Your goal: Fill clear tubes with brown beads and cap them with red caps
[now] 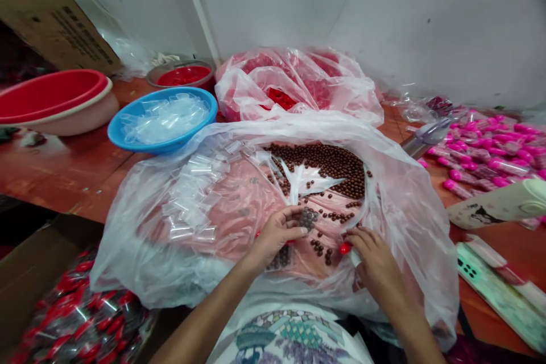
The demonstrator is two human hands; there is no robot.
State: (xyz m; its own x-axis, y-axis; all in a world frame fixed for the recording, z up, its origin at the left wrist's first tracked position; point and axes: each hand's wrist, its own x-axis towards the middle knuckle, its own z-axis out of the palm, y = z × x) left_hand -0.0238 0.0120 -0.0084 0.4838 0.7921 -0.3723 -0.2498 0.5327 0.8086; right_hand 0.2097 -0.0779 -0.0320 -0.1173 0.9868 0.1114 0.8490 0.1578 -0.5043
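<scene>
My left hand (277, 234) is closed around a short clear plastic tube (309, 218) with dark brown balls inside. To the right, my right hand (372, 250) has its fingers curled, with a small red cap (344, 248) at the fingertips. Loose brown balls (341, 165) form a pile on the clear plastic sheet (409, 210) beyond my hands, and a few are scattered between them. Empty clear tubes (191, 182) lie on the sheet's left side. Below my left wrist sit more filled tubes (281, 257), partly hidden.
A blue basin (123, 135) of clear tubes stands at back left, beside a red basin (51, 94). Behind the sheet is a bag (358, 91) of red pieces. Pink-capped tubes (495, 148), a tumbler (499, 205) and a phone (495, 290) lie right. A carton (25, 273) of red-capped items is lower left.
</scene>
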